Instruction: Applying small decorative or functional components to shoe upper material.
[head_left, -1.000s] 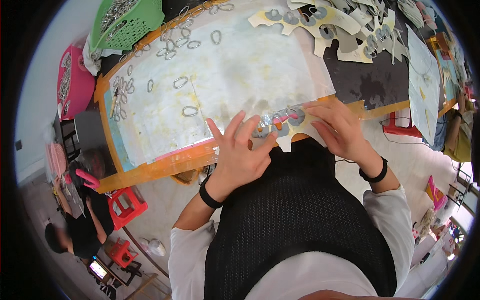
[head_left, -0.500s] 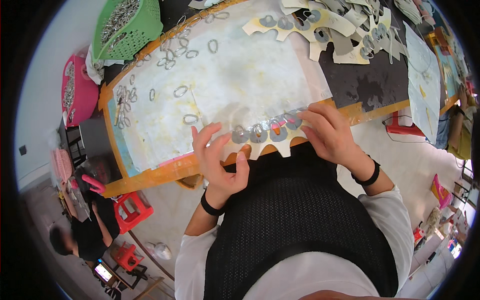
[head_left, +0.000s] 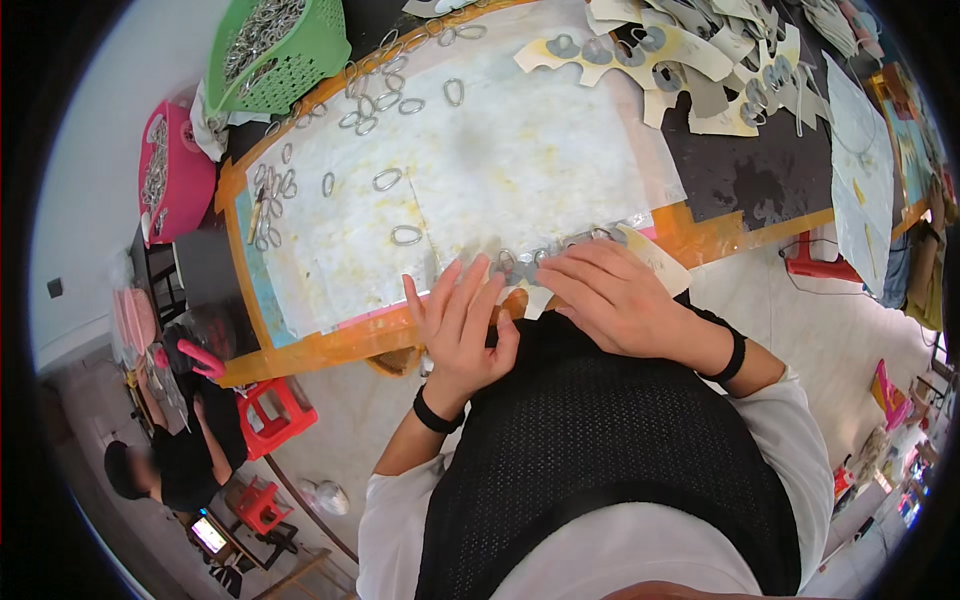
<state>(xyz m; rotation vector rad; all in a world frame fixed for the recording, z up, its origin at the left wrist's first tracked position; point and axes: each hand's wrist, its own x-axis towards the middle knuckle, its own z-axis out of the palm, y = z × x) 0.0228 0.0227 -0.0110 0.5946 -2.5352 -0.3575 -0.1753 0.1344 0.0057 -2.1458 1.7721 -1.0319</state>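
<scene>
A cream-coloured cut strip [head_left: 655, 258] with grey rounded tabs and oval metal rings lies along the near edge of the table, in front of my body. Flat across it rests my right hand [head_left: 625, 305], fingers extended and close together, covering most of the tabs. My left hand [head_left: 462, 328] is beside the strip's left end, its fingers spread and pointing away from me; I see nothing held in it. Between the hands, a metal ring [head_left: 506, 257] shows on a grey tab. Whether the left fingertips touch the strip is unclear.
A white stained sheet [head_left: 520, 150] taped to the dark table carries several loose oval rings [head_left: 388, 179]. Ring-filled green [head_left: 325, 70] and pink [head_left: 190, 185] baskets stand at the left. More cream strips [head_left: 690, 55] pile up far right. A person [head_left: 190, 460] sits at lower left.
My right hand has moved left and lies flatter over the strip, hiding tabs that showed before. My left hand has shifted slightly right, its fingers straighter. The whole view has drifted a little.
</scene>
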